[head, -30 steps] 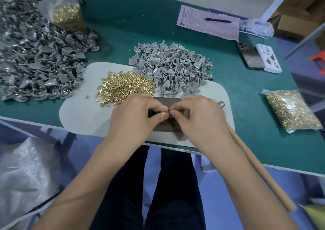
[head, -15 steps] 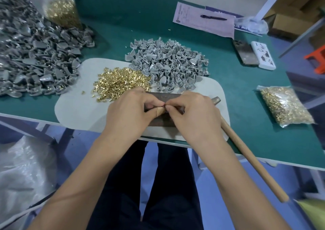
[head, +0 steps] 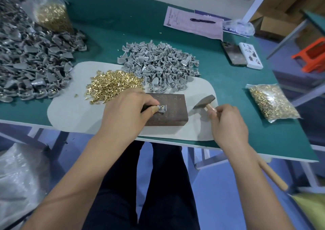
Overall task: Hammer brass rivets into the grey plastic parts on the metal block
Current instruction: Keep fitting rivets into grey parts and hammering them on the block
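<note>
One grey plastic part [head: 162, 108], light and small, we judge prone to skid on metal block [head: 168, 109]; left hand [head: 127, 111] pinches its left edge, right hand [head: 228, 122] grips hammer [head: 204, 102] handle near head.

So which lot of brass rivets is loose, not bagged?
The rivet pile on the grey mat, just beyond the left hand; the other two lots sit in clear bags.

Your counter [head: 237, 124]: green top, white edge, pale legs beneath. Floor [head: 211, 203]: blue, under and around you. At lower left of the frame, a clear plastic sack [head: 21, 185]. At upper right, a white post [head: 258, 1], brown cardboard boxes [head: 281, 6] behind it and an orange stool [head: 313, 54]. At far right, a grey frame [head: 288, 38], slanted. Your light: even, soft.
</note>
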